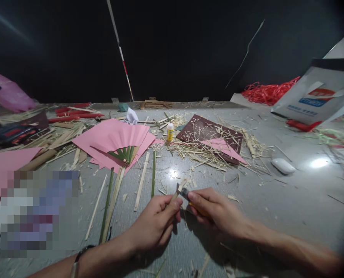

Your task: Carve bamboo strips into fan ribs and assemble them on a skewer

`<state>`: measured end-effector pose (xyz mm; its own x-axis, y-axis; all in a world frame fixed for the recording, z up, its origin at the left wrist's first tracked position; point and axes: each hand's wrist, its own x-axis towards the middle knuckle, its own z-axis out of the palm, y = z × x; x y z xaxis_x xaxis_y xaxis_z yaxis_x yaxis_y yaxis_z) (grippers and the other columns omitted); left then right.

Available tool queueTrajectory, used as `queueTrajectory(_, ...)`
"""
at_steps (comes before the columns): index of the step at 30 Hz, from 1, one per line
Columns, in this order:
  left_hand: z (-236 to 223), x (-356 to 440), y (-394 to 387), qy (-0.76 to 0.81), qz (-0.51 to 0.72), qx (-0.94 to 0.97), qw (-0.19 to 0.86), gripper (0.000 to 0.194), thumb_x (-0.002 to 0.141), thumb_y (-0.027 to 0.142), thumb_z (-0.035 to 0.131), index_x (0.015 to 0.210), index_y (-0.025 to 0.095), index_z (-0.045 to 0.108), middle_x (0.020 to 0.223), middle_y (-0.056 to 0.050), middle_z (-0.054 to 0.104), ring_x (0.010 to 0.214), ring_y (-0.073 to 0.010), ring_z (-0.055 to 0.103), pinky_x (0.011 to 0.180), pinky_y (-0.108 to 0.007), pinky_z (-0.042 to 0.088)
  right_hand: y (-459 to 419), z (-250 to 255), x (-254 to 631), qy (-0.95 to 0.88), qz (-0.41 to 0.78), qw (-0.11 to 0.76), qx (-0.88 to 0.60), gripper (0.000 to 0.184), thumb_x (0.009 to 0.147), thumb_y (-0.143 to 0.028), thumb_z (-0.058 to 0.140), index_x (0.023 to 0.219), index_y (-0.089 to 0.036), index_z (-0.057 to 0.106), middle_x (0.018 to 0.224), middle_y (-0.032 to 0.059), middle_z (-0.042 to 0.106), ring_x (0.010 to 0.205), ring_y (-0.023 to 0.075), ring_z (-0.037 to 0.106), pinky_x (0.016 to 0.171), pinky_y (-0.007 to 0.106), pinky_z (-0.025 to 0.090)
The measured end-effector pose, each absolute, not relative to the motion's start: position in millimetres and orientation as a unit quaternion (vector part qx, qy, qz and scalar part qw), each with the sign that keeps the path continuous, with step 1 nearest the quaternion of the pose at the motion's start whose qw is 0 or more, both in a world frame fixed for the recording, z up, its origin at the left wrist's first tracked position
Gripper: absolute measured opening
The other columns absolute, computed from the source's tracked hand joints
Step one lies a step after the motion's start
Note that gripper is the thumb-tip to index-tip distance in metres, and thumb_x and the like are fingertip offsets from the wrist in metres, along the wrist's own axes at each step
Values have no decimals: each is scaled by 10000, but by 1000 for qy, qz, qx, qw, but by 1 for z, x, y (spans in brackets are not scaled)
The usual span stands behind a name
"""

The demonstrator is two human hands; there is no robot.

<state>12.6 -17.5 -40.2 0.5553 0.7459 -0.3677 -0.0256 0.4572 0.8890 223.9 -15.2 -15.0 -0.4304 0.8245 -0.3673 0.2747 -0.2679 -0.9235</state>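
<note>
left hand (160, 220) pinching bamboo strip (175, 195); right hand (211, 206) gripping utility knife (185, 193), blade at strip's tip. glue stick (170, 132) upright beyond both hands.

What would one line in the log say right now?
left hand: holds thin strip | right hand: holds cutter, blade at strip | beyond: pink fan, glue stick | floor: scattered shavings
</note>
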Motion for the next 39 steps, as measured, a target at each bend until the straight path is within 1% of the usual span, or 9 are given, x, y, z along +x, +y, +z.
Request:
queueTrajectory(11, -39, 12, -12, 353, 256, 444, 783, 474, 947, 656, 584, 769, 218, 551, 338, 131, 354, 225, -61, 270, 251, -150, 173, -6, -15, 229, -637, 543, 240, -492, 639, 1053, -690, 424, 662, -194, 519, 565, -22, 457, 502, 105, 374, 465, 252, 266)
queueTrajectory(16, -38, 4, -13, 337, 220, 467, 788, 469, 995, 646, 516, 810, 216, 547, 325, 116, 389, 226, -67, 295, 251, -143, 195, -17, -21, 223, -542, 636, 278, -474, 596, 1021, -712, 489, 736, -192, 541, 598, -34, 458, 497, 94, 353, 426, 222, 249)
queueTrajectory(19, -32, -1, -14, 314, 184, 480, 798, 382, 993, 591, 581, 1019, 211, 550, 376, 127, 444, 250, -80, 372, 262, -132, 254, -19, -22, 222, -498, 719, 226, -429, 550, 1021, -690, 518, 799, -189, 557, 573, -57, 450, 448, 77, 323, 387, 196, 234)
queueTrajectory(22, -29, -3, -15, 325, 179, 477, 797, 417, 960, 527, 674, 1168, 228, 472, 458, 137, 499, 283, -90, 437, 271, -136, 304, -18, -22, 222, -457, 772, 192, -399, 531, 984, -700, 581, 813, -198, 546, 515, -83, 430, 389, 68, 323, 349, 174, 253)
queueTrajectory(28, -33, 0, -17, 347, 161, 502, 776, 361, 1022, 562, 533, 1027, 201, 542, 388, 113, 464, 263, -88, 403, 280, -143, 295, -17, -23, 221, -428, 830, 129, -334, 532, 1031, -657, 500, 824, -175, 588, 502, -14, 590, 339, 92, 491, 332, 174, 365)
queueTrajectory(31, -33, 0, -18, 344, 164, 514, 769, 398, 1010, 580, 543, 941, 191, 587, 392, 91, 478, 278, -90, 419, 299, -157, 310, -16, -20, 223, -372, 864, 110, -320, 473, 1001, -665, 566, 930, -198, 569, 486, -99, 462, 307, 65, 353, 301, 155, 311)
queueTrajectory(34, -30, 3, -21, 358, 207, 516, 750, 397, 994, 572, 572, 878, 193, 582, 397, 109, 414, 293, -76, 336, 314, -178, 229, -22, -20, 217, -351, 864, 130, -336, 493, 960, -707, 621, 918, -232, 495, 512, -145, 354, 335, 38, 217, 313, 128, 254)
queueTrajectory(36, -27, 6, -22, 372, 260, 518, 725, 410, 976, 552, 604, 808, 179, 585, 461, 108, 377, 366, -60, 283, 365, -195, 205, -30, -22, 208, -371, 843, 171, -350, 522, 949, -736, 609, 894, -235, 475, 522, -142, 350, 357, 39, 197, 322, 131, 235)
queueTrajectory(39, -25, 12, -24, 382, 310, 536, 686, 420, 961, 515, 635, 750, 153, 604, 609, 54, 450, 535, -77, 350, 490, -208, 290, -40, -26, 194, -412, 792, 235, -385, 549, 960, -757, 564, 851, -225, 484, 526, -124, 356, 376, 46, 217, 329, 149, 226)
